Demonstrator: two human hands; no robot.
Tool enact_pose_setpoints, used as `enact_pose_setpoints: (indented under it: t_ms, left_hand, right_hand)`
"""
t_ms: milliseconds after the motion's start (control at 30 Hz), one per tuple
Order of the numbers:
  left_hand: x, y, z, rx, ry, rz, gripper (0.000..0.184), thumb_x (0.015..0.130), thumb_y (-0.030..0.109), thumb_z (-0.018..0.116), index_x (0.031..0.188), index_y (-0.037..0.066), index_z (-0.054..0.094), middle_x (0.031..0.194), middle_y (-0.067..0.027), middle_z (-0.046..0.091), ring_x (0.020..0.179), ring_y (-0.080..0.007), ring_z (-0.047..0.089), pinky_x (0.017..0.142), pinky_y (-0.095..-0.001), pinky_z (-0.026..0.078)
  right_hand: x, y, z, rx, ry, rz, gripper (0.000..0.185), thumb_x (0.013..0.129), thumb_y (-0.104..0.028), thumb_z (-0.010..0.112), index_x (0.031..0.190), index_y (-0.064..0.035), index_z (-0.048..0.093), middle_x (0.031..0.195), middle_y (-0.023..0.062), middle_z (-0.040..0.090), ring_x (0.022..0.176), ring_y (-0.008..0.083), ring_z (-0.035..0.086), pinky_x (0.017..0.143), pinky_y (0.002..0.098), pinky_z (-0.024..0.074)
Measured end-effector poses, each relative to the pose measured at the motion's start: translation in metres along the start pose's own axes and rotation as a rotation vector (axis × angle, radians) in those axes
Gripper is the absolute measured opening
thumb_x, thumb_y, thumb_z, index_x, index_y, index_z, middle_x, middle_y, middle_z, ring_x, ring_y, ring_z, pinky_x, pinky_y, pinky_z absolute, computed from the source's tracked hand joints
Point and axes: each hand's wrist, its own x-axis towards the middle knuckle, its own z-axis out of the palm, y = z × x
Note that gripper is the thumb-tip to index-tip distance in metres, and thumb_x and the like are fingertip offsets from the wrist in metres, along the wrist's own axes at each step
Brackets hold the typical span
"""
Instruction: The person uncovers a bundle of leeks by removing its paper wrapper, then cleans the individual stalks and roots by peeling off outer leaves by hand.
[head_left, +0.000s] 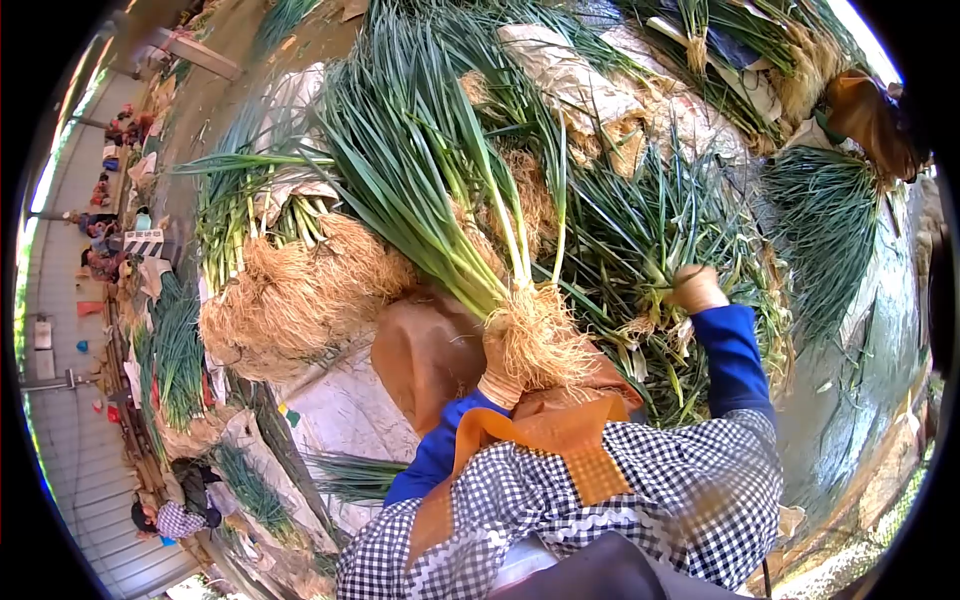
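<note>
My left hand is closed around the root end of a bunch of green garlic, in front of my body. Its long flat leaves point up and away, and its tan roots hang over my fingers, hiding part of them. To the right, my right hand is curled into a fist low over a heap of loose green leaves. Some leaves stick out at its fingers, though the grip itself is partly hidden. A brown apron-like cover lies over my lap under the bunch.
Rooted bundles lie at the left, beside a pale sheet. Pale sacks and more bundles lie ahead. Another green pile is on the wet floor at the right. Other people sit far left, one at lower left.
</note>
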Motion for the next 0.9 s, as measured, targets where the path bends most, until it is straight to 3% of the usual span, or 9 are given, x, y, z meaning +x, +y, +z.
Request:
enact_pose_setpoints:
  t_ms: [67, 100, 200, 367, 467, 567, 700, 733, 900]
  left_hand:
    - [0.004, 0.001, -0.002, 0.015, -0.023, 0.003, 0.052, 0.078, 0.019, 0.051, 0.124, -0.004, 0.041, 0.108, -0.0196, 0.055, 0.089, -0.0270, 0.058, 0.078, -0.0395, 0.052]
    - [0.002, 0.001, -0.003, 0.037, 0.027, -0.010, 0.052, 0.078, 0.019, 0.051, 0.123, -0.004, 0.041, 0.106, -0.0200, 0.056, 0.087, -0.0273, 0.059, 0.076, -0.0391, 0.052]
    - [-0.002, 0.000, -0.008, 0.115, 0.209, 0.028, 0.048, 0.077, 0.017, 0.051, 0.120, -0.006, 0.044, 0.095, -0.0194, 0.058, 0.078, -0.0274, 0.061, 0.069, -0.0374, 0.055]
    - [-0.004, 0.005, -0.002, 0.017, 0.012, -0.014, 0.045, 0.077, 0.013, 0.051, 0.115, -0.010, 0.044, 0.098, -0.0209, 0.059, 0.083, -0.0274, 0.062, 0.073, -0.0369, 0.055]
    - [-0.001, -0.004, 0.002, 0.001, -0.038, -0.021, 0.050, 0.077, 0.015, 0.051, 0.120, -0.009, 0.042, 0.109, -0.0215, 0.055, 0.096, -0.0300, 0.058, 0.084, -0.0398, 0.051]
    - [-0.001, 0.002, 0.007, 0.012, -0.012, -0.069, 0.051, 0.077, 0.014, 0.054, 0.120, -0.008, 0.041, 0.108, -0.0216, 0.055, 0.097, -0.0314, 0.058, 0.087, -0.0409, 0.049]
    - [0.002, -0.001, 0.008, 0.019, 0.064, -0.060, 0.047, 0.075, 0.012, 0.052, 0.116, -0.009, 0.044, 0.101, -0.0208, 0.057, 0.088, -0.0312, 0.059, 0.080, -0.0416, 0.052]
    - [0.000, -0.002, 0.008, -0.022, 0.114, -0.037, 0.044, 0.075, 0.012, 0.051, 0.114, -0.008, 0.046, 0.096, -0.0202, 0.059, 0.080, -0.0313, 0.062, 0.074, -0.0413, 0.054]
    - [-0.001, 0.004, -0.019, -0.014, 0.111, -0.046, 0.041, 0.076, 0.010, 0.048, 0.112, -0.009, 0.047, 0.094, -0.0203, 0.060, 0.082, -0.0304, 0.062, 0.075, -0.0418, 0.054]
  right_hand:
    - [-0.013, -0.053, -0.018, 0.031, -0.104, 0.150, 0.036, 0.086, -0.042, 0.052, 0.093, -0.0086, 0.065, 0.075, 0.0082, 0.065, 0.071, 0.0225, 0.063, 0.065, 0.0325, 0.0504]
    - [-0.014, -0.078, -0.018, 0.421, 0.208, -0.024, 0.035, 0.087, -0.036, 0.053, 0.101, -0.0055, 0.062, 0.080, 0.0070, 0.065, 0.068, 0.0177, 0.061, 0.067, 0.0293, 0.0497]
    - [-0.006, -0.149, -0.015, 1.467, -0.091, -0.163, 0.035, 0.090, -0.027, 0.054, 0.112, -0.0004, 0.056, 0.094, 0.0024, 0.061, 0.093, 0.0143, 0.055, 0.081, 0.0311, 0.0460]
    - [-0.018, -0.157, -0.013, 0.443, 0.087, -0.396, 0.027, 0.085, -0.037, 0.055, 0.094, -0.0136, 0.065, 0.070, 0.0161, 0.061, 0.060, 0.0284, 0.059, 0.056, 0.0355, 0.0478]
    - [-0.041, -0.135, -0.048, 1.204, -0.163, -0.174, 0.041, 0.089, -0.036, 0.050, 0.067, -0.0026, 0.059, 0.052, 0.0025, 0.051, 0.048, 0.0155, 0.048, 0.047, 0.0282, 0.0390]
    - [-0.025, -0.103, -0.053, 1.586, 0.217, -0.109, 0.039, 0.090, -0.030, 0.051, 0.057, -0.0082, 0.045, 0.051, -0.0030, 0.040, 0.047, 0.0057, 0.031, 0.044, 0.0230, 0.0237]
    - [-0.003, -0.135, -0.046, 0.946, 0.007, -0.259, 0.037, 0.089, -0.033, 0.053, 0.115, -0.0061, 0.056, 0.081, 0.0069, 0.066, 0.070, 0.0176, 0.059, 0.066, 0.0296, 0.0472]
    - [-0.001, -0.146, -0.062, 0.789, -0.214, -0.248, 0.046, 0.086, -0.041, 0.054, 0.110, -0.0021, 0.057, 0.093, 0.0192, 0.063, 0.087, 0.0262, 0.062, 0.077, 0.0340, 0.0465]
    - [0.004, -0.155, -0.037, 0.931, -0.272, -0.427, 0.030, 0.089, -0.027, 0.050, 0.094, 0.0020, 0.059, 0.077, 0.0128, 0.061, 0.073, 0.0259, 0.058, 0.068, 0.0334, 0.0457]
